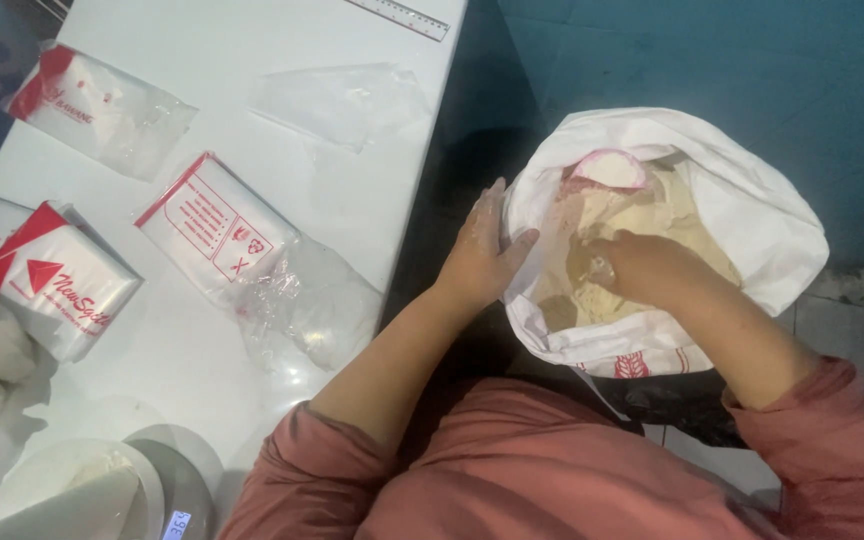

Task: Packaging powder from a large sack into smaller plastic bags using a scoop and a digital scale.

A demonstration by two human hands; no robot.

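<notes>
The fingertips of the right hand (642, 265) are sunk in the pale cream flour (652, 215) inside the large white woven sack with a rolled-down rim (752, 210), so how far its grip is open cannot be told; something small and clear shows at its thumb, too blurred to name. A round white scoop-like cup with a pink rim (609, 168) lies half buried at the back of the flour. The left hand (480, 255), dusted with flour, clasps the near left edge of the sack's rim, thumb inside and fingers outside, its grip closed on the fabric. The sack stands on the floor just right of the white bench (352, 200), its base hidden behind the person's salmon-pink sleeves. On the bench lie flat packs of clear plastic bags with red printed labels: one at the far left (97, 105), one with a red triangle mark near the left edge (52, 285), one in the middle (217, 225) beside a crumpled clear bag (307, 310). An empty clear bag (337, 100) lies further back. A digital scale (177, 490) is cut off at the bottom edge, and a clear ruler (402, 17) at the top.
</notes>
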